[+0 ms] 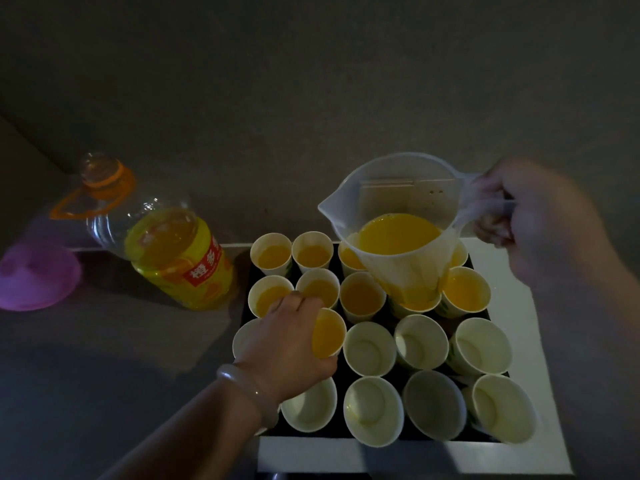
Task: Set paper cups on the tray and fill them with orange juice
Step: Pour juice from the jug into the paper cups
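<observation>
Two hands clamped: left hand point(285, 344) round a filled cup point(330, 336), right hand point(530, 216) holding the jug point(398, 202) aloft

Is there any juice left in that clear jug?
Yes, partly full: orange juice fills the lower part of the jug, held by the right hand, while its upper walls show clear.

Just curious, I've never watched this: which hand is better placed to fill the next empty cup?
Right. The right hand holds the jug of juice above the tray; the left hand grips a filled cup.
</observation>
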Action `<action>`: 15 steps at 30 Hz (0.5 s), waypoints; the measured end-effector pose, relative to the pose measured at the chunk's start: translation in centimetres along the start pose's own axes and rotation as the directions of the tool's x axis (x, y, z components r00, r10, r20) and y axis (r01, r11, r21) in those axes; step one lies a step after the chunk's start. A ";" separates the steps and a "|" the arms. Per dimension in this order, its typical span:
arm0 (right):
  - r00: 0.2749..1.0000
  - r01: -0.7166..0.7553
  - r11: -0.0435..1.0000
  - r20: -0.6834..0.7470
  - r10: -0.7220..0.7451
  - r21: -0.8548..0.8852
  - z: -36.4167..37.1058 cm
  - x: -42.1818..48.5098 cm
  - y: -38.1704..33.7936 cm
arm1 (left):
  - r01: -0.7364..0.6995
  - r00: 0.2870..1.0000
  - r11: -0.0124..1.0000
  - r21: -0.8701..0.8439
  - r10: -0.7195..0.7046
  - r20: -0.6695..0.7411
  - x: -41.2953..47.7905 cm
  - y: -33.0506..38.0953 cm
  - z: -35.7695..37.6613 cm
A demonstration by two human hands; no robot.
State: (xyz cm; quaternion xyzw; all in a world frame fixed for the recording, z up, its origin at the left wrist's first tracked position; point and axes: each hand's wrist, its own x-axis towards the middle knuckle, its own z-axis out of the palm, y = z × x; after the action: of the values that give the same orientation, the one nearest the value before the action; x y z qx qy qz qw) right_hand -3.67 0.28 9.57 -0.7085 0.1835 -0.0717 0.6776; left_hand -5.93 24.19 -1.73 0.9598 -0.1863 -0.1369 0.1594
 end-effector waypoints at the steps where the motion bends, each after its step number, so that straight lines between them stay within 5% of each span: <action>1: 1.000 -0.006 1.000 0.004 0.006 -0.004 0.0 -0.1 0.0 | 0.008 1.000 1.000 0.019 -0.008 0.003 0.0 0.0 0.1; 15: 0.997 -0.038 0.999 -0.069 0.036 -0.031 -0.1 0.0 0.4 | 0.078 0.997 0.994 0.078 -0.076 -0.025 0.0 0.5 2.0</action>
State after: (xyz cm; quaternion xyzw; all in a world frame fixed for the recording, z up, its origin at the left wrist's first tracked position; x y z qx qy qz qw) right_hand -3.80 0.15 9.18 -0.7128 0.2210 -0.0805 0.6607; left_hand -6.73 23.30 -3.34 0.9732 -0.1526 -0.1249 0.1181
